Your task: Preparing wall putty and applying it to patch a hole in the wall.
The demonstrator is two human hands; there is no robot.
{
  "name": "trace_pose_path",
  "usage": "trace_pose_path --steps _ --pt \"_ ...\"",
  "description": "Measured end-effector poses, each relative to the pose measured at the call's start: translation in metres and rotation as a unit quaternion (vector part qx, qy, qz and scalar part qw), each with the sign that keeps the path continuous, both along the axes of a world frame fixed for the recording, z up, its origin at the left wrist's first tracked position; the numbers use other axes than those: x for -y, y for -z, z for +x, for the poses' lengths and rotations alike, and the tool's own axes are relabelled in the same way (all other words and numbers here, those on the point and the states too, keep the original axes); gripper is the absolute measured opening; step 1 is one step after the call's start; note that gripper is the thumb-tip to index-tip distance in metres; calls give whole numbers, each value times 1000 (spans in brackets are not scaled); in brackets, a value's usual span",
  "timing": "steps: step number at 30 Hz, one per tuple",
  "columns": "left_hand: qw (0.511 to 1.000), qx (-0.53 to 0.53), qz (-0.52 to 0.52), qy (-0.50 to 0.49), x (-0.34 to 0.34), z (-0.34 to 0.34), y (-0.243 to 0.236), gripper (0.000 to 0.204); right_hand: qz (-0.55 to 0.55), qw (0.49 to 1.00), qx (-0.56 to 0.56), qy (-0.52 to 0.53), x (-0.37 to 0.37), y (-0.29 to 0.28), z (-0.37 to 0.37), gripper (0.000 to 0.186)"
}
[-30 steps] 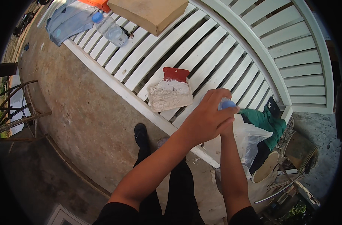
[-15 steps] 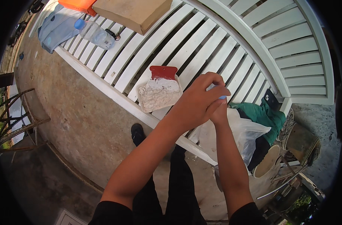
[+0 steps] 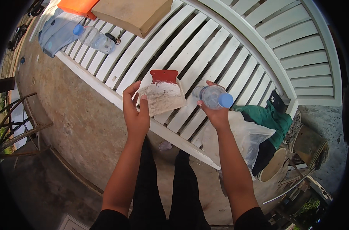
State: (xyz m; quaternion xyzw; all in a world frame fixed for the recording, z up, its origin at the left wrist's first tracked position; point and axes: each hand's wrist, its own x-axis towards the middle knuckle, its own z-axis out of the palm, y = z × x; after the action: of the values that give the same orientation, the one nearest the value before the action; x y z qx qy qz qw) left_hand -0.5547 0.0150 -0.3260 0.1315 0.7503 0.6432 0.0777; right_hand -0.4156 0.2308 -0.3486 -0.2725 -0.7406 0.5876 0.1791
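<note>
A clear plastic bottle with a blue cap (image 3: 210, 96) is in my right hand (image 3: 216, 114), above the bench slats. My fingers wrap around its body, and the capped end tilts toward the lower right. My left hand (image 3: 137, 113) is open, its thumb and fingers apart at the left edge of a shallow white tray (image 3: 184, 100). Whether it touches the tray is hard to tell. Pale, lumpy paste or powder (image 3: 161, 101) fills the tray. A red scraper (image 3: 164, 76) stands in it at the far side, its lower edge coated white.
The white slatted bench (image 3: 122, 76) holds a second bottle (image 3: 96, 40), keys (image 3: 117, 37), a cardboard box (image 3: 132, 13), an orange box (image 3: 78, 7) and a blue-grey cloth (image 3: 55, 32). At right lie a plastic bag (image 3: 235, 138), green cloth (image 3: 272, 119) and phone (image 3: 276, 101). A bucket (image 3: 272, 165) stands beyond.
My hands were together over the bottle's blue cap and have parted. My left hand has moved left to the tray; my right keeps the bottle, now in plain sight.
</note>
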Motion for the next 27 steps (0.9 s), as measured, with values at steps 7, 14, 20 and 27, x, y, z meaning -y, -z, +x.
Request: trace_pose_path --steps 7,14,20,27 --pt "960 236 -135 -67 47 0 90 43 -54 998 -9 26 5 -1 7 82" --pt "949 190 -252 -22 34 -14 97 33 -96 976 91 175 36 26 65 23" --pt "950 158 -267 25 41 -21 94 26 -192 951 197 142 86 38 8 24" --pt "964 120 -234 40 51 -13 84 15 -162 967 152 121 94 35 -21 23"
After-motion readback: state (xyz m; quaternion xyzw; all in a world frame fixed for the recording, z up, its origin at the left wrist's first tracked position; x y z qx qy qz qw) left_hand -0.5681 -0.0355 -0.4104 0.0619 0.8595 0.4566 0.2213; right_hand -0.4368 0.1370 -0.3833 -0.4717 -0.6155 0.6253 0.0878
